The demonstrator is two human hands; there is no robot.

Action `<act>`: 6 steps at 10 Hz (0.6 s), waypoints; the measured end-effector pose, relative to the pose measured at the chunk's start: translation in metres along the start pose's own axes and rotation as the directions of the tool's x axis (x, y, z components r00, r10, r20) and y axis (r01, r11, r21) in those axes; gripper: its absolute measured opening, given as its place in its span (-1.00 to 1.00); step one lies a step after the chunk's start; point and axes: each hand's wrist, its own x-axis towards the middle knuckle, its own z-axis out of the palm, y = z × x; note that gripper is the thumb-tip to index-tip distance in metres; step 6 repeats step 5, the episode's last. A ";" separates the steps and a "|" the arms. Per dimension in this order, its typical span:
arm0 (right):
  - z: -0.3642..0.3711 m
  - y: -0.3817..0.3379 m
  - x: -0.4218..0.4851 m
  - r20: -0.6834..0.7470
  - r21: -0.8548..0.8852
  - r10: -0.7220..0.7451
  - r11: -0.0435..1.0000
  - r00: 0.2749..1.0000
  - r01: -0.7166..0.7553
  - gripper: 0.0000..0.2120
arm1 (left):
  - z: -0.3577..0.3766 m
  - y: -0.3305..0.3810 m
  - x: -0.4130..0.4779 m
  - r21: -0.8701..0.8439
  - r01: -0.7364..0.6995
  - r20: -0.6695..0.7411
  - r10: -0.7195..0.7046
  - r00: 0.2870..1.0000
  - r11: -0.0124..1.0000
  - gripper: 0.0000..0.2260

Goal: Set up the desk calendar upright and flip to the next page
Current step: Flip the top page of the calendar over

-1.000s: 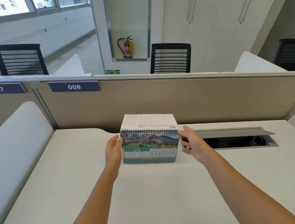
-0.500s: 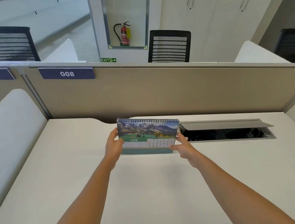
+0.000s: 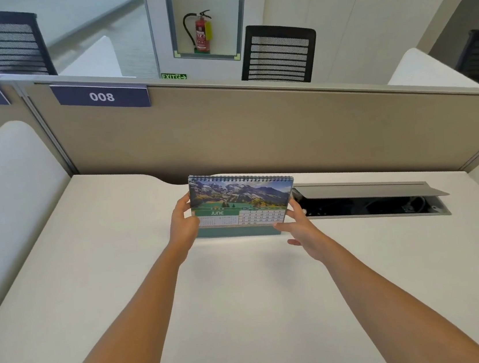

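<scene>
The spiral-bound desk calendar (image 3: 239,204) stands upright on the white desk (image 3: 217,304), near the back. Its front page shows a mountain photo above a green band reading JUNE and a date grid. My left hand (image 3: 183,224) grips the calendar's left edge, thumb on the front. My right hand (image 3: 296,224) holds the lower right corner with fingertips on the page. The calendar's back side is hidden.
An open cable tray (image 3: 371,206) with a raised grey flap is set into the desk just right of the calendar. A beige partition (image 3: 256,131) labelled 008 runs behind. A white side divider (image 3: 7,191) stands at the left. Black chairs stand beyond the partition.
A white page that stood raised behind the spiral a second ago has gone over the back, out of sight. My right hand has moved down to the lower right corner.
</scene>
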 end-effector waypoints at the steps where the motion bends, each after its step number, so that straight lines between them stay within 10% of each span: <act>1: 0.001 0.003 0.001 -0.007 0.020 -0.007 1.000 1.000 0.007 -0.22 | -0.001 0.000 -0.002 -0.003 -0.021 0.010 0.021 1.000 1.000 -0.42; 6: -0.014 0.013 -0.003 -0.038 0.038 -0.015 0.999 0.999 0.016 -0.27 | -0.007 0.001 -0.010 0.004 0.023 -0.009 -0.023 1.000 1.000 -0.44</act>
